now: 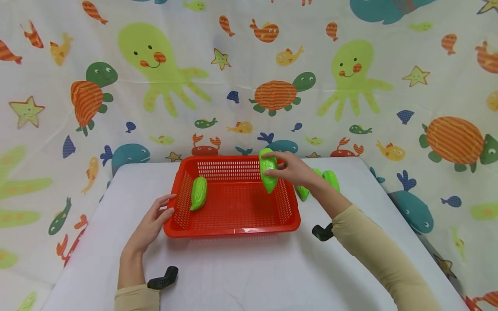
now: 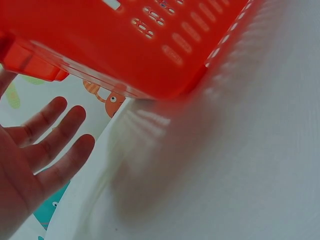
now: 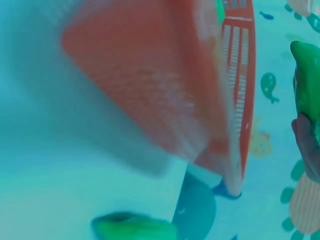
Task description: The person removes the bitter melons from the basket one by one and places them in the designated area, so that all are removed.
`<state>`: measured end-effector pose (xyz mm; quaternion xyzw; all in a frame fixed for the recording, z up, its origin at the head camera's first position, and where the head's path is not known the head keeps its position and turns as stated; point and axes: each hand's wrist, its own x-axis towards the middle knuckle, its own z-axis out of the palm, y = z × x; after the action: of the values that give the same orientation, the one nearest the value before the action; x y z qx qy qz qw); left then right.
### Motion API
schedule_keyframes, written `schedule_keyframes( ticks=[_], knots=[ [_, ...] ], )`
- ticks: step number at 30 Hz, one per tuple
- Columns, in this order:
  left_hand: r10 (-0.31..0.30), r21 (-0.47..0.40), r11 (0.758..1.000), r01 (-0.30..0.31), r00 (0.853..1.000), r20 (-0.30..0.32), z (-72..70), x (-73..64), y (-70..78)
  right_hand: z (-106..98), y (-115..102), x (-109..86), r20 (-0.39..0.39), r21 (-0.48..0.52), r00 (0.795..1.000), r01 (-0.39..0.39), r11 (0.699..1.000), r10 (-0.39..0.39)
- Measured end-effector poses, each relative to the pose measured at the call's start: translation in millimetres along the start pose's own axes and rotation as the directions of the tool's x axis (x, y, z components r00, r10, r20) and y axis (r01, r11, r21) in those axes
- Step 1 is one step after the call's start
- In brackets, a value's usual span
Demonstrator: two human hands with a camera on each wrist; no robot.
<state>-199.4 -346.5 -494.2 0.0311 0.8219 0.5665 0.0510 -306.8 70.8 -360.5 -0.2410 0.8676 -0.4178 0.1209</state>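
Note:
A red plastic basket (image 1: 233, 232) with slotted sides stands on the white table. Over its right part, my right hand (image 1: 289, 168) holds a green toy bitter melon (image 1: 268, 170) between thumb and fingers; the right wrist view shows part of this bitter melon (image 3: 307, 80) at its right edge. Another bitter melon (image 1: 199, 193) lies inside the basket at the left. My left hand (image 1: 151, 220) is at the basket's left rim. In the left wrist view several of its fingers (image 2: 65, 160) are spread and fairly straight, below the rim.
More green bitter melons (image 1: 330, 179) lie on the table to the right of the basket, partly hidden by the right forearm. Behind the table (image 1: 241, 276) hangs a cloth (image 1: 241, 77) printed with sea animals. Black wrist devices (image 1: 163, 278) sit at both wrists.

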Motion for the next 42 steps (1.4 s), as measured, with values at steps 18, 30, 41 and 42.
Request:
schedule_keyframes(
  ticks=[18, 30, 41, 42],
  knots=[
    [-0.007, -0.005, 1.0, 0.007, 1.0, 0.002, -0.8, 0.0, 2.7, -6, 43, -74.1, -0.077, 0.075, 0.992, -0.096, 0.993, 0.102],
    [0.011, 0.01, 1.0, -0.011, 1.0, -0.004, 2.1, -0.9, -0.3, -10, 54, -101.9, -0.106, 0.125, 0.974, -0.188, 0.974, 0.201],
    [0.013, 0.004, 1.0, -0.013, 1.0, -0.013, 3.4, 0.3, -4.8, -9, 84, -122.0, -0.114, 0.139, 0.952, -0.268, 0.954, 0.284],
    [0.013, 0.004, 1.0, -0.012, 1.0, -0.013, 3.2, 0.0, -4.4, -8, 88, -122.9, -0.11, 0.143, 0.949, -0.278, 0.95, 0.294]
  ],
)
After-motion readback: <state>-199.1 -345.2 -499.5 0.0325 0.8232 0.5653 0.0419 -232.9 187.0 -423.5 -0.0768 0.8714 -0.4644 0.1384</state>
